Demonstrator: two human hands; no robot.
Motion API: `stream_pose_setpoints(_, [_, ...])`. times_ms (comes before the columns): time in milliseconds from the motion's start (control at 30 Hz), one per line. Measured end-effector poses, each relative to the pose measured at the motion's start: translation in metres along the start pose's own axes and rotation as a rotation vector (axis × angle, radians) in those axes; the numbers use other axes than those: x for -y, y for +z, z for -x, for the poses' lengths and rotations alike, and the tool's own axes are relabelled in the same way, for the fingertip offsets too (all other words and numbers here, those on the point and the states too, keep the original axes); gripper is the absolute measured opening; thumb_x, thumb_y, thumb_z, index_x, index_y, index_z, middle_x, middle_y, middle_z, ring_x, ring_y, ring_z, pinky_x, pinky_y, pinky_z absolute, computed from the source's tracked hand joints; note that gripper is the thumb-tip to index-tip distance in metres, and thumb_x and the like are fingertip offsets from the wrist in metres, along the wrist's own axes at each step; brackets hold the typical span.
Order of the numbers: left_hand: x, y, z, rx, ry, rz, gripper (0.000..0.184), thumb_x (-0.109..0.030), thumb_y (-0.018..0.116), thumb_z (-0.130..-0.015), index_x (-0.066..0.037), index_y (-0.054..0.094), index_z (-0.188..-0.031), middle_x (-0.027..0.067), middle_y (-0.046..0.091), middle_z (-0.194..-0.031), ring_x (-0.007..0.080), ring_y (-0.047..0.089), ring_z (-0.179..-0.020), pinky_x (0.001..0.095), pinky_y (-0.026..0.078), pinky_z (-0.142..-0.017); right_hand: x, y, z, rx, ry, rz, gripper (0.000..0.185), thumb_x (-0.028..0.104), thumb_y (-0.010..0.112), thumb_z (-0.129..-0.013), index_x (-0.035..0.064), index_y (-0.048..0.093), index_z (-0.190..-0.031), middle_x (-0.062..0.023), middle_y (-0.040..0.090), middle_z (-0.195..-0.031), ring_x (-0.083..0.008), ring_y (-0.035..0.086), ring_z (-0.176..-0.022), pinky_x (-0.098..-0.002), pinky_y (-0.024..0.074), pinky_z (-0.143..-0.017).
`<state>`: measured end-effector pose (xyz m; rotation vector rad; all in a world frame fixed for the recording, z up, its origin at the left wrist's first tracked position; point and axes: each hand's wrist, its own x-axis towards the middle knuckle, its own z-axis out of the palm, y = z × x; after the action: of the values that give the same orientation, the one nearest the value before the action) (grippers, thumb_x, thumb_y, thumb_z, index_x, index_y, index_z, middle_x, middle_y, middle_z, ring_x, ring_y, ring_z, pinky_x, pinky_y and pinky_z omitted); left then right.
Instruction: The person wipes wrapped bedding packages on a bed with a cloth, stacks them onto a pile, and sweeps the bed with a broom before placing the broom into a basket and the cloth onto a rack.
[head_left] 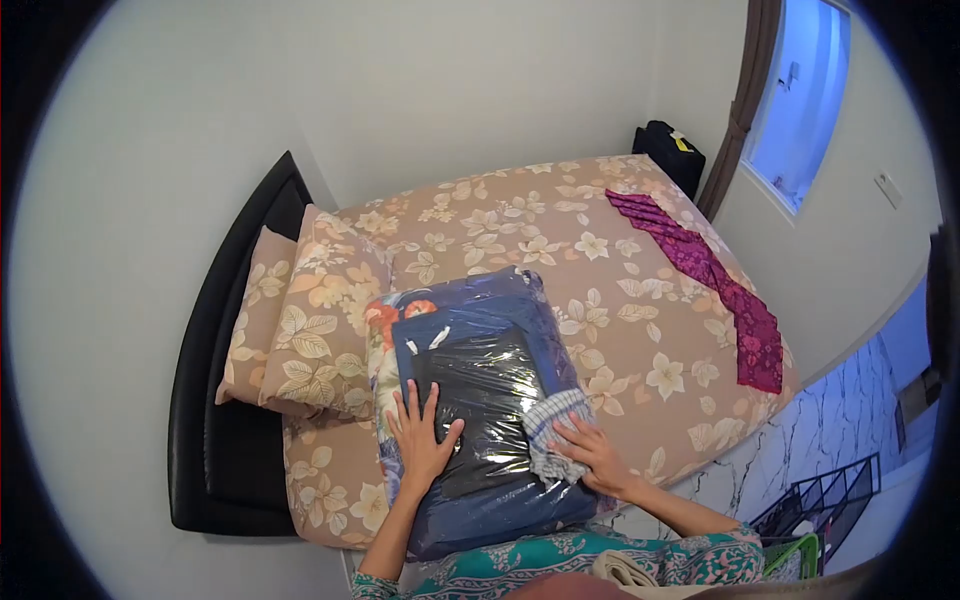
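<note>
A plastic-wrapped bundle (480,330) lies on the bed in front of me, with blue fabric, a black panel and a floral part showing through its shiny clear cover. My left hand (420,440) rests flat on its left side, fingers spread and holding nothing. At the bundle's right edge, my right hand (595,455) presses on a crumpled blue-and-white checked cloth (553,420), its fingers bent over the fabric. Part of that cloth is hidden beneath the fingers.
Floral-covered pillows (325,340) lean by the black headboard (225,420). A magenta patterned cloth (700,265) stretches along the bed's (480,230) far right side. A black bag (668,155) stands beyond the foot. At lower right is a dark rack (820,500) on the marble-look floor.
</note>
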<state>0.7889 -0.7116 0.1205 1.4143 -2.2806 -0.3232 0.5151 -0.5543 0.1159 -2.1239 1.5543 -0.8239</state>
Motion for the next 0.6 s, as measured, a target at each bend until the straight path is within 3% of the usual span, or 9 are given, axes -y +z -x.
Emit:
stream_pose_setpoints(100, [0.0,0.0,0.0,0.008,0.02,-0.008,0.071,-0.053,0.054,-0.082,-0.021,0.031,-0.142,0.0148,0.013,-0.151,0.0419,0.006,-0.137,0.0604,0.003,-0.105,-0.005,-0.001,-0.008,-0.031,0.085,0.029,0.07,0.013,0.051,-0.064,0.0197,0.047,-0.133,-0.0071,0.026,-0.149,-0.035,0.02,-0.137,-0.0506,0.0162,-0.109])
stream_pose_setpoints(200, [-0.003,0.003,-0.002,0.025,0.034,-0.037,0.071,-0.052,0.054,-0.082,-0.022,0.031,-0.142,0.0144,0.012,-0.151,0.0418,0.006,-0.137,0.0605,0.003,-0.105,-0.066,0.013,-0.092,-0.284,0.084,-0.05,0.057,0.029,0.057,-0.079,0.0032,0.046,-0.129,-0.0182,0.024,-0.147,-0.0344,0.02,-0.137,-0.0477,0.0147,-0.111])
stream_pose_setpoints(233, [-0.004,0.003,-0.003,0.024,0.031,-0.04,0.07,-0.052,0.054,-0.083,-0.022,0.031,-0.142,0.0143,0.012,-0.151,0.0418,0.006,-0.137,0.0604,0.003,-0.105,-0.1,0.024,-0.123,-0.353,0.119,-0.126,0.057,0.035,0.056,-0.083,0.0051,0.044,-0.131,-0.0177,0.023,-0.147,-0.0347,0.018,-0.137,-0.0473,0.0109,-0.112])
stream_pose_setpoints(267, [-0.005,0.002,-0.003,0.025,0.035,-0.055,0.07,-0.052,0.054,-0.083,-0.022,0.031,-0.142,0.0143,0.012,-0.151,0.0418,0.006,-0.137,0.0604,0.003,-0.105,-0.117,0.02,-0.156,-0.28,0.281,-0.078,0.06,0.038,0.054,-0.087,0.0089,0.037,-0.136,-0.017,0.02,-0.148,-0.0347,0.013,-0.138,-0.0469,0.0077,-0.112])
stream_pose_setpoints(300, [-0.005,0.002,-0.002,0.028,0.029,-0.047,0.07,-0.051,0.054,-0.083,-0.022,0.031,-0.142,0.0143,0.012,-0.151,0.0417,0.007,-0.137,0.0601,0.004,-0.106,-0.116,0.013,-0.172,-0.287,0.279,-0.092,0.06,0.038,0.054,-0.087,0.0089,0.037,-0.136,-0.017,0.02,-0.148,-0.0347,0.013,-0.138,-0.0469,0.0077,-0.112])
stream_pose_setpoints(367, [-0.004,-0.001,-0.001,0.035,0.032,-0.054,0.07,-0.051,0.054,-0.083,-0.022,0.031,-0.142,0.0142,0.012,-0.151,0.0416,0.007,-0.137,0.0598,0.004,-0.106,-0.112,0.004,-0.189,-0.327,0.545,-0.288,0.061,0.037,0.054,-0.088,0.0123,0.032,-0.14,-0.0168,0.018,-0.149,-0.0343,0.009,-0.139,-0.0456,0.0088,-0.112])
stream_pose_setpoints(467, [-0.001,-0.001,-0.002,0.051,0.02,-0.018,0.07,-0.05,0.054,-0.083,-0.021,0.032,-0.142,0.0143,0.013,-0.151,0.0408,0.008,-0.137,0.059,0.004,-0.106,-0.106,0.016,-0.144,-0.338,0.408,-0.359,0.062,0.037,0.054,-0.088,0.0124,0.032,-0.14,-0.017,0.017,-0.149,-0.0338,0.008,-0.139,-0.0433,0.0109,-0.112])
stream_pose_setpoints(533, [-0.002,-0.005,-0.001,0.049,-0.001,-0.004,0.07,-0.05,0.054,-0.083,-0.02,0.032,-0.142,0.0141,0.013,-0.151,0.04,0.008,-0.138,0.0581,0.004,-0.106,-0.098,0.032,-0.091,-0.362,0.441,-0.378,0.07,0.041,0.053,-0.087,0.0132,0.023,-0.144,-0.0127,0.019,-0.15,-0.0413,0.009,-0.137,-0.0443,0.0166,-0.111])
stream_pose_setpoints(600, [0.002,-0.004,0.0,0.052,0.011,-0.007,0.07,-0.051,0.053,-0.083,-0.02,0.032,-0.142,0.014,0.013,-0.151,0.0399,0.008,-0.138,0.0576,0.004,-0.107,-0.092,0.044,-0.047,-0.301,0.492,-0.344,0.075,0.039,0.054,-0.088,0.0075,0.016,-0.145,-0.0155,0.022,-0.148,-0.0364,0.013,-0.138,-0.0406,0.0169,-0.111])
